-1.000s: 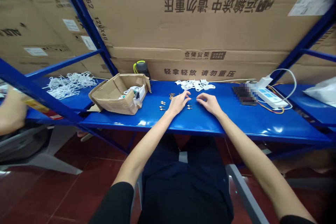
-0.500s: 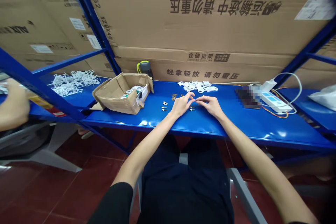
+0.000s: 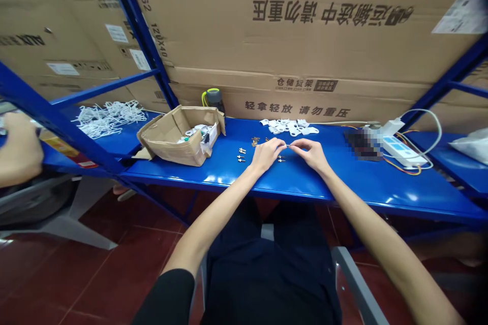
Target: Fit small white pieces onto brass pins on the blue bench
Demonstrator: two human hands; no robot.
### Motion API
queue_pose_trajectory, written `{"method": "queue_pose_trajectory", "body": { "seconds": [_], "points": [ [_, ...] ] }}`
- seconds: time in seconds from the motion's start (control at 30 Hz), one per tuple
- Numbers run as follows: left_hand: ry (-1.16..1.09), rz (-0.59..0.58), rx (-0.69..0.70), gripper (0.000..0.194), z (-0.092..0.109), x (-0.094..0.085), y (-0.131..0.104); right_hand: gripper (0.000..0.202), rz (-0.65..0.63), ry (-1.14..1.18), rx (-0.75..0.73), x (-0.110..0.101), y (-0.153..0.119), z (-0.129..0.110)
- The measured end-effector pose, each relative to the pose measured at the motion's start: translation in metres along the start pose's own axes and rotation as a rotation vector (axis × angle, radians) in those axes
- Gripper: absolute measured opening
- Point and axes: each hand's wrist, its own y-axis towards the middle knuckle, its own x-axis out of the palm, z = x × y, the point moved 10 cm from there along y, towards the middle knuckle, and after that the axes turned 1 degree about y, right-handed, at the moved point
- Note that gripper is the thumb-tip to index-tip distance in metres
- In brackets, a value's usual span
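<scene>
My left hand (image 3: 267,155) and my right hand (image 3: 310,154) meet above the blue table, fingertips nearly touching. Both are closed in a pinch around something too small to make out between them. Small metal pieces with pale collars (image 3: 241,155) lie left of my left hand, and more of them (image 3: 281,159) rest just beneath the fingertips. Brass-coloured pieces (image 3: 255,141) sit behind my left hand, partly hidden by it. Farther back is a pile of white plastic parts (image 3: 293,127).
An open cardboard box (image 3: 171,147) holding small parts stands at left, with a dark bottle (image 3: 215,99) behind. White wire-like pieces (image 3: 110,118) lie beyond the blue post. At right are a power strip (image 3: 404,152) and cables. Another person's hand (image 3: 19,147) shows at far left.
The whole view has shifted slightly. My hands remain together in a pinch, with the fingertips of my right hand slightly farther from those of my left.
</scene>
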Motion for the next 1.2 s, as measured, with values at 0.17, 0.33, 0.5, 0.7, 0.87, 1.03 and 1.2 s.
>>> {"method": "queue_pose_trajectory", "body": {
  "seconds": [0.17,0.33,0.5,0.7,0.87,1.03,1.2],
  "points": [
    [0.213,-0.056,0.068,0.035,0.015,0.009,-0.011,0.034,-0.033,-0.086,-0.009,0.002,-0.001,-0.005],
    [0.093,-0.052,-0.021,0.024,0.010,0.008,-0.012,0.034,0.022,-0.031,0.019,-0.003,0.000,-0.003],
    [-0.142,-0.020,-0.093,0.016,-0.003,0.001,-0.005,0.033,-0.015,0.047,0.047,0.001,0.000,0.000],
    [-0.297,-0.022,-0.145,0.019,-0.017,0.005,-0.002,0.033,-0.038,0.082,0.052,0.004,0.000,-0.001],
    [-0.369,-0.003,-0.139,0.021,-0.020,0.005,-0.001,0.035,-0.038,0.098,0.060,0.006,0.000,-0.001],
    [-0.453,-0.015,-0.155,0.024,-0.020,0.005,0.000,0.034,0.027,0.073,0.022,0.000,-0.002,-0.003],
    [-0.587,-0.045,-0.133,0.029,-0.021,0.009,0.001,0.031,0.028,0.073,-0.028,0.001,-0.006,-0.007]
  ]
}}
